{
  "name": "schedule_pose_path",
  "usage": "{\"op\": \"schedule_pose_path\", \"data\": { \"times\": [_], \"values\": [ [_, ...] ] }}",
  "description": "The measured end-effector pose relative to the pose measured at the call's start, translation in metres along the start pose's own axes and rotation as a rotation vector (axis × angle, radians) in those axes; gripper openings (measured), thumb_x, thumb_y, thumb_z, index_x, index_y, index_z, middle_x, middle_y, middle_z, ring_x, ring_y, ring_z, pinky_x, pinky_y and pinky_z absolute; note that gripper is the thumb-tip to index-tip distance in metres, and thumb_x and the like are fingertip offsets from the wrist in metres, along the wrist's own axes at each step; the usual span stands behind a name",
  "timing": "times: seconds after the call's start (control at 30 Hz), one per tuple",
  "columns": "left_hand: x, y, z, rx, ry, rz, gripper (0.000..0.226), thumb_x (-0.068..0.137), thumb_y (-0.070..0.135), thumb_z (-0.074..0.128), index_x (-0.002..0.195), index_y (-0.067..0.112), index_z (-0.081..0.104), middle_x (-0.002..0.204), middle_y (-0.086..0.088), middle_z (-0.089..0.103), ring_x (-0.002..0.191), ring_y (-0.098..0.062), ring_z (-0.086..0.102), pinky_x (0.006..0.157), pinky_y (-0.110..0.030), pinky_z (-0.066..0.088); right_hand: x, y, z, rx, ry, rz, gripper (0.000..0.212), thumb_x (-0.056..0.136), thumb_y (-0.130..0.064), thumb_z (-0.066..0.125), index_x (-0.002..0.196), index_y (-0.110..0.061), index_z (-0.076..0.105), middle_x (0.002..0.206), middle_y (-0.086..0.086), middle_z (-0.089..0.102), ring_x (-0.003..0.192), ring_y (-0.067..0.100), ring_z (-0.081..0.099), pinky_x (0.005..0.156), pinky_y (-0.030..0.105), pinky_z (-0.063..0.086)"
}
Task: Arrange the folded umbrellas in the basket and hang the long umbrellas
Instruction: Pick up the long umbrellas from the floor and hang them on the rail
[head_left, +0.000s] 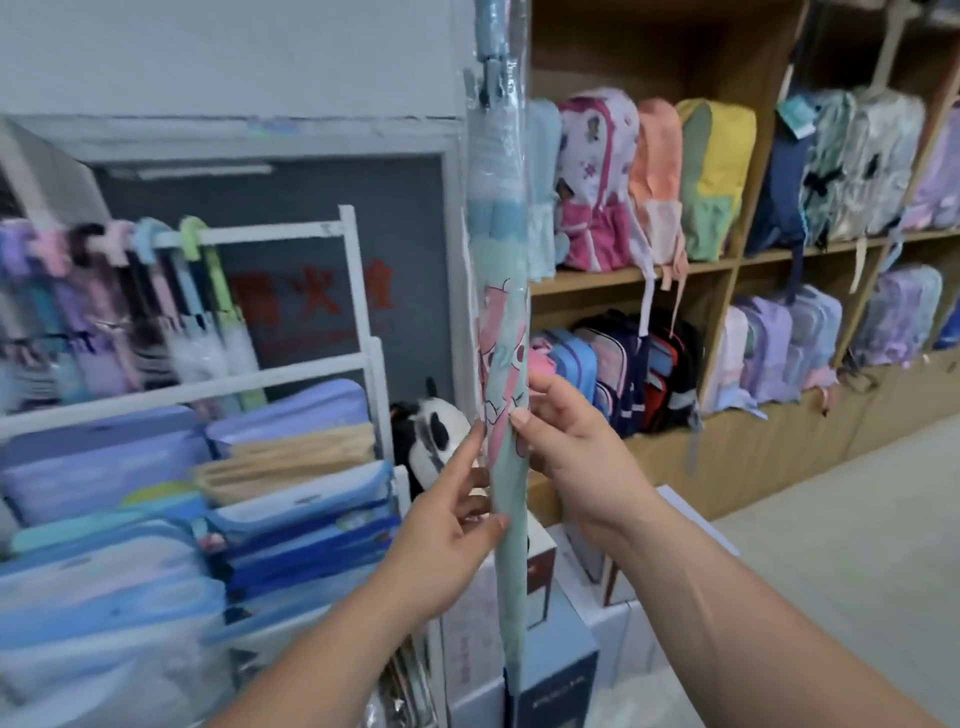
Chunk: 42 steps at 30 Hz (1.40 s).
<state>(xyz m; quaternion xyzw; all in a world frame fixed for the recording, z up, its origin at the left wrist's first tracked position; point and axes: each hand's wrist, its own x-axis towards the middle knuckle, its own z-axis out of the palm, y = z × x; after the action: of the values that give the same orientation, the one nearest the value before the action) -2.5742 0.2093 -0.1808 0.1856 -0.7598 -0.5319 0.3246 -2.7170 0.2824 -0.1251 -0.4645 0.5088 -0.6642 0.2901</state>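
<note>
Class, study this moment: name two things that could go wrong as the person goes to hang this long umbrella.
1. The left hand and right hand grip the long umbrella low down; its tall top may sway or slip.
2. Hung umbrellas pack the rack rail; hooking another beside them might knock one off.

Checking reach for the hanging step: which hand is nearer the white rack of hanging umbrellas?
Left. The left hand holds the long umbrella on the side facing the white rack; the right hand grips its other side, farther away.
</note>
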Motion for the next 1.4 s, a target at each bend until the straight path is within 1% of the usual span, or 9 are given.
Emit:
{"op": "schedule_pose_path", "data": {
  "times": [0.23,0.33,0.47,0.6,0.8,0.93,1.13,1.27,1.4],
  "values": [
    [0.01,0.014,-0.084,0.04,0.107,0.066,0.086,0.096,-0.001,0.06,0.134,0.071,0.032,0.105,0.024,0.068,0.092,-0.01,0.067,0.075,-0.022,0.056,0.047,-0.022,0.075,-0.079,-0.029,-0.031,0.03,0.101,-0.012,0.054,0.126,-0.027,0.061,0.103,0.011,0.068,0.095,0.029,0.066,0.086,0.038,0.058],
    [0.02,0.021,-0.111,0.036,0.161,0.083,0.087,0.095,0.0,0.061,0.139,0.069,0.031,0.11,0.013,0.069,0.096,-0.02,0.068,0.085,-0.037,0.06,0.056,-0.024,0.092,-0.126,-0.024,-0.065,0.038,0.099,-0.012,0.057,0.13,-0.035,0.055,0.09,-0.008,0.069,0.092,0.013,0.068,0.082,0.037,0.058],
    [0.043,0.043,-0.145,0.029,0.231,0.135,0.09,0.094,-0.003,0.061,0.136,0.071,0.033,0.113,0.004,0.069,0.098,-0.028,0.069,0.084,-0.051,0.06,0.064,-0.009,0.108,-0.249,-0.094,-0.114,0.048,0.096,-0.012,0.061,0.133,-0.041,0.054,0.1,-0.001,0.066,0.091,0.025,0.065,0.081,0.041,0.057],
    [0.076,0.071,-0.175,0.022,0.327,0.2,0.09,0.093,-0.008,0.06,0.139,0.065,0.036,0.11,0.002,0.069,0.098,-0.024,0.07,0.08,-0.05,0.062,0.091,0.006,0.118,-0.269,-0.168,-0.16,0.058,0.093,-0.012,0.065,0.136,-0.049,0.05,0.105,-0.005,0.064,0.083,0.009,0.062,0.078,0.028,0.054],
    [0.134,0.103,-0.197,0.083,0.463,0.238,0.086,0.092,-0.005,0.063,0.146,0.054,0.035,0.101,-0.01,0.068,0.092,-0.032,0.072,0.071,-0.058,0.061,0.156,0.0,0.117,-0.348,-0.216,-0.308,0.071,0.09,-0.021,0.07,0.142,-0.058,0.038,0.096,-0.011,0.064,0.081,0.006,0.061,0.076,0.02,0.054],
    [0.169,0.111,-0.21,0.138,0.518,0.241,0.083,0.093,-0.001,0.064,0.149,0.052,0.033,0.108,-0.012,0.065,0.079,-0.021,0.071,0.061,-0.038,0.06,0.21,-0.001,0.119,-0.267,-0.263,-0.368,0.071,0.091,-0.012,0.069,0.144,-0.049,0.041,0.095,-0.001,0.065,0.076,0.004,0.059,0.071,0.015,0.05],
    [0.194,0.1,-0.241,0.175,0.471,0.164,0.067,0.1,0.013,0.058,0.146,0.056,0.033,0.116,-0.003,0.07,0.109,-0.018,0.069,0.078,-0.048,0.062,0.276,0.003,0.134,-0.194,-0.296,-0.46,0.071,0.091,-0.009,0.068,0.144,-0.048,0.041,0.092,-0.004,0.067,0.075,0.003,0.06,0.071,0.014,0.049],
    [0.195,0.078,-0.26,0.303,0.404,0.091,0.076,0.101,0.009,0.055,0.145,0.063,0.027,0.112,0.006,0.072,0.103,-0.016,0.071,0.081,-0.044,0.061,0.317,0.004,0.157,-0.177,-0.339,-0.482,0.071,0.092,-0.011,0.067,0.146,-0.047,0.038,0.094,-0.006,0.069,0.085,0.009,0.066,0.078,0.023,0.055],
    [0.208,0.075,-0.284,0.253,0.423,0.092,0.089,0.096,-0.007,0.054,0.149,0.058,0.025,0.122,-0.004,0.066,0.097,-0.025,0.074,0.088,-0.049,0.06,0.348,-0.011,0.185,-0.16,-0.341,-0.494,0.072,0.093,-0.012,0.066,0.149,-0.045,0.035,0.096,-0.006,0.066,0.084,0.008,0.067,0.073,0.022,0.056]
  ]
}}
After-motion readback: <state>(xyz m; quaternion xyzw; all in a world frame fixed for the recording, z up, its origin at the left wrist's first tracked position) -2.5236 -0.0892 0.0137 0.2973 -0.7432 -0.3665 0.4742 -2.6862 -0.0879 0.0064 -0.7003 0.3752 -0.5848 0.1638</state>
